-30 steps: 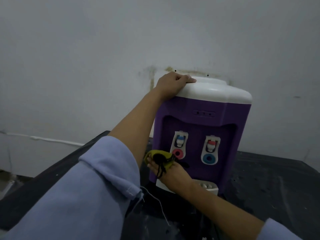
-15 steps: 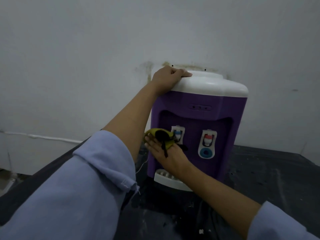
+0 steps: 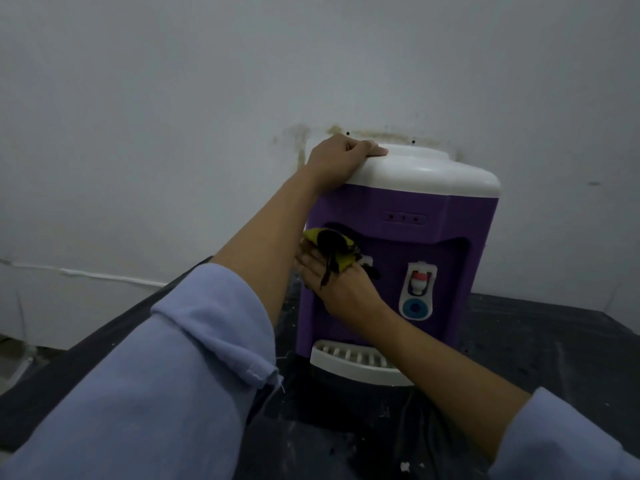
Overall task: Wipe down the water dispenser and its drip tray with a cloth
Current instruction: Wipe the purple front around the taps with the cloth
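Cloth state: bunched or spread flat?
Bunched. The cloth is a crumpled wad at the fingers of the right hand, pressed against the dispenser front.

The left arm reaches forward and up, its sleeve (image 3: 156,375) bunched near the elbow. The left grip (image 3: 341,161) curls over the top corner of the water dispenser (image 3: 415,202). The right forearm stretches in from the lower right. The right grip (image 3: 339,285), its back toward the camera, presses fairly straight fingers into the cloth (image 3: 332,249).
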